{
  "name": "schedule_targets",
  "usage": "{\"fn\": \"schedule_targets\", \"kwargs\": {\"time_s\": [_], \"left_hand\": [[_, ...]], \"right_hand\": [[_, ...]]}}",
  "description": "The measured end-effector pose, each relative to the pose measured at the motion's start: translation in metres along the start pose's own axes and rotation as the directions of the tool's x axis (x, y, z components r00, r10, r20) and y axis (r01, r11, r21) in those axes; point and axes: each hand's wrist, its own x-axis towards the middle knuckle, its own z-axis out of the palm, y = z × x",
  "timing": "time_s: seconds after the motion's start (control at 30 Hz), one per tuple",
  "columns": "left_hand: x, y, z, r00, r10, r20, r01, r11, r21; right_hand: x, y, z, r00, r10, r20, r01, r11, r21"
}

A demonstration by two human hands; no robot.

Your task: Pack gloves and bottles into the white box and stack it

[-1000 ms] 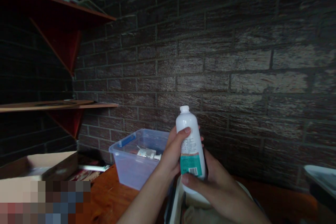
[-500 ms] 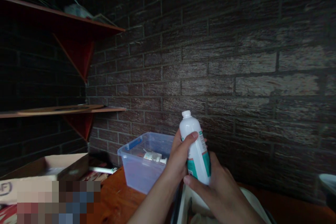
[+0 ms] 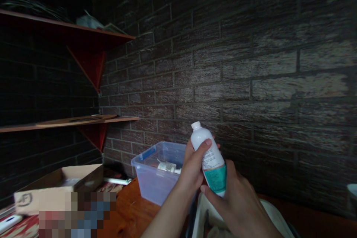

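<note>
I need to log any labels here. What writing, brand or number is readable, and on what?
Nothing reads clearly.
White bottle, held in both hands: small print on its white and teal label, too blurred.
Cardboard box: a dark drawn mark on its end, illegible.

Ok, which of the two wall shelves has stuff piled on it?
The upper shelf: pale bundled items lie on it, while the lower shelf carries only something flat.

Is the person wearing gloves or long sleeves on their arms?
No. The left hand and the right hand are both bare, with no gloves. Both forearms are uncovered as far as the picture shows, with no sleeve cuffs. No rings, watch or bracelets are visible in the dim light.
</note>
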Motion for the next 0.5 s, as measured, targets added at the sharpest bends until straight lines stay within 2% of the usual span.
{"fn": "schedule_targets", "kwargs": {"time_s": [0.07,0.13,0.23,0.27,0.3,0.37,0.43,0.5], "left_hand": [[0.004,-0.001,-0.005,0.998,-0.060,0.030,0.063,0.995,-0.077],[0.009,-0.001,-0.012,0.988,-0.081,0.133,0.104,0.978,-0.179],[0.012,0.002,-0.019,0.954,-0.031,0.298,0.125,0.946,-0.299],[0.012,0.003,-0.019,0.947,-0.011,0.322,0.119,0.941,-0.317],[0.011,0.003,-0.019,0.943,0.002,0.331,0.111,0.940,-0.322],[0.008,0.003,-0.016,0.951,0.000,0.310,0.092,0.955,-0.283],[0.005,0.000,-0.011,0.969,-0.030,0.246,0.075,0.981,-0.179],[0.002,-0.004,-0.006,0.985,-0.037,0.166,0.048,0.997,-0.057]], "right_hand": [[0.001,0.001,0.000,0.999,-0.015,0.037,0.012,0.998,0.068],[0.003,-0.001,-0.002,0.992,-0.047,0.121,0.014,0.965,0.262],[0.003,-0.008,-0.006,0.951,-0.173,0.258,-0.026,0.784,0.621],[0.002,-0.010,-0.006,0.939,-0.201,0.281,-0.049,0.728,0.683],[0.001,-0.012,-0.006,0.935,-0.205,0.290,-0.063,0.708,0.703],[-0.002,-0.013,-0.007,0.956,-0.141,0.258,-0.051,0.785,0.617],[-0.004,-0.010,-0.007,0.985,-0.048,0.165,-0.023,0.914,0.405],[-0.004,-0.004,-0.007,0.998,0.004,0.060,-0.015,0.983,0.182]]}}
